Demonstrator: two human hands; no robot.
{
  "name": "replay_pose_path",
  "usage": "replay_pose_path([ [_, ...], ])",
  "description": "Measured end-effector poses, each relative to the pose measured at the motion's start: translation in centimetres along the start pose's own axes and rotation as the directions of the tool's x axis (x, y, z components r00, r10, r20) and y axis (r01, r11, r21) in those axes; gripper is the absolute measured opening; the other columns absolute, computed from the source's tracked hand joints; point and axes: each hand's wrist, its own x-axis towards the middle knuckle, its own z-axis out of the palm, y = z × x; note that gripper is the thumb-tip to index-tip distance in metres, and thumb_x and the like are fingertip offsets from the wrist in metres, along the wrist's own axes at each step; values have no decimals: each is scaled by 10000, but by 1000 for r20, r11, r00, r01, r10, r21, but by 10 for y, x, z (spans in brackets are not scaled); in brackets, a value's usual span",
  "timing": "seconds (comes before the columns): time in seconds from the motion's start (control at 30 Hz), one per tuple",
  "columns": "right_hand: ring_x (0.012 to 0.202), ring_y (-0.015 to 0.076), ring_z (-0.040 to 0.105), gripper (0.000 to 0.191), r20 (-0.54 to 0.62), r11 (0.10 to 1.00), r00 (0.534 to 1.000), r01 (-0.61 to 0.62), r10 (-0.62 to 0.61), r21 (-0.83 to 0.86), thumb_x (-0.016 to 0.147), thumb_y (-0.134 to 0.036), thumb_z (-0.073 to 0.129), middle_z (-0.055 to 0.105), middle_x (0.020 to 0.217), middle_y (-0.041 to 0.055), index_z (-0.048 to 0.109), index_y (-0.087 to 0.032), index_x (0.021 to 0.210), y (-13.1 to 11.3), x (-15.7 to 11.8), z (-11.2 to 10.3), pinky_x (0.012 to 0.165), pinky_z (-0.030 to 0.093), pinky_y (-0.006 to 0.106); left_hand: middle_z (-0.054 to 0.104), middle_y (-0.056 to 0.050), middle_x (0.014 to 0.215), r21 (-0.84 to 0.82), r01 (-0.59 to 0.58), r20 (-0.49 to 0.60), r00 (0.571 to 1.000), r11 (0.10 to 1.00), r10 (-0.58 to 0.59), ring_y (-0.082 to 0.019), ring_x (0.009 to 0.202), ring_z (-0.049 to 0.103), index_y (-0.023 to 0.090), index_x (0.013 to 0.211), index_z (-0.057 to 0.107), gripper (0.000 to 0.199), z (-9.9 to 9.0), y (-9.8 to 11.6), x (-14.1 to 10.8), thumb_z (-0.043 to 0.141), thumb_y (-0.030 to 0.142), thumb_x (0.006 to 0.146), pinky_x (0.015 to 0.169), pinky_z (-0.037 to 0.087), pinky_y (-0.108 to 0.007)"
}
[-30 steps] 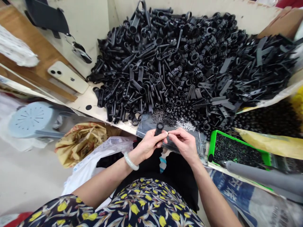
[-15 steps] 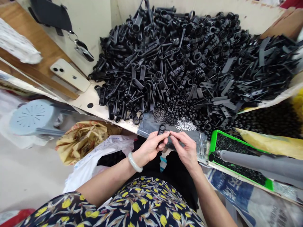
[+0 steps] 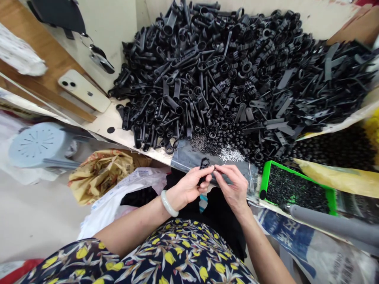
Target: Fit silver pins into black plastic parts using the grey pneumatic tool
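My left hand (image 3: pixel 194 181) is closed around a black plastic part with a ring-shaped end (image 3: pixel 205 162), which sticks up past the fingers. The rest of that part is hidden in the palm. Fingertips of my right hand (image 3: pixel 232 183) pinch together right at my left thumb tip; whatever tiny piece they hold is too small to name. Just beyond the hands, small silver pins (image 3: pixel 231 154) lie in a heap on a dark grey mat (image 3: pixel 185 156). Beside them are tiny springs or screws (image 3: pixel 198 142) and small black round pieces (image 3: pixel 225 136).
A large pile of black plastic parts (image 3: pixel 207 71) covers the bench. To the right are a green tray (image 3: pixel 264 179) of small black bits and a grey cylindrical bar (image 3: pixel 322 219). A white phone (image 3: pixel 84 91) leans at left, above a blue stool (image 3: pixel 37 144) and a brown bag (image 3: pixel 103 171).
The grey bar at right has swung lower, uncovering more of the green tray. Both hands stay together in nearly the same place; the ring end has tilted slightly. The view has shifted a little.
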Motion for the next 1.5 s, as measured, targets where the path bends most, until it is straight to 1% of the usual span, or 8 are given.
replay_pose_path([
  [0.23,908,202,726,175,10,999,999,32,-32,11,997,-237,682,759,1022,59,775,-269,1142,0,-1,-5,833,600,356,553,42,624,93,-72,-30,997,993,75,-25,492,415,138,737,631,387,0,-2,-1,942,368,717,461,286,-157],
  [0.37,876,193,720,188,-6,999,1000,29,-29,44,984,-215,698,759,988,50,753,-259,1158,-1,-2,-6,807,601,353,548,46,612,64,-35,-31,999,997,37,-26,491,407,141,728,635,376,0,-3,2,957,333,687,463,307,-150],
  [0.6,931,211,714,128,-10,994,996,-87,88,64,980,-280,707,733,1032,71,754,-259,1098,5,-10,-5,806,622,373,556,42,606,34,-1,9,1000,999,1,-31,473,391,141,742,651,343,-1,-6,8,944,316,703,440,285,-158],
  [0.83,906,206,697,95,-21,999,999,33,-33,-22,970,-224,705,727,976,58,726,-244,1060,7,-7,-12,809,591,367,565,27,631,154,-25,34,999,988,20,-37,487,393,131,779,665,331,5,-4,3,906,354,736,455,253,-186],
  [0.93,878,197,685,90,-21,999,999,38,-38,-10,962,-221,708,715,962,51,709,-233,1051,10,-6,-15,769,583,350,608,1,698,214,-21,70,998,977,6,-50,510,425,136,836,675,302,6,0,-1,855,371,779,483,264,-203],
  [1.07,881,195,674,82,-12,1000,1000,26,-26,-6,960,-217,706,709,958,44,702,-231,1041,13,-7,-17,775,575,350,658,-57,777,186,32,113,992,982,-53,-101,565,498,122,936,693,315,3,4,-5,686,418,828,536,337,-242],
  [1.2,901,199,675,103,29,1000,1000,5,-5,18,969,-225,700,722,991,48,710,-247,1069,13,-6,-18,780,579,355,667,-76,807,198,16,126,991,980,-42,-124,597,508,119,953,678,346,-1,1,-4,561,440,891,565,346,-260],
  [1.5,913,192,676,121,45,999,998,54,-54,-2,969,-207,699,732,1016,50,705,-240,1086,14,-5,-17,817,567,361,646,-58,811,256,-49,134,991,966,14,-112,615,503,135,907,655,304,1,-4,-6,608,435,903,581,360,-247],
])
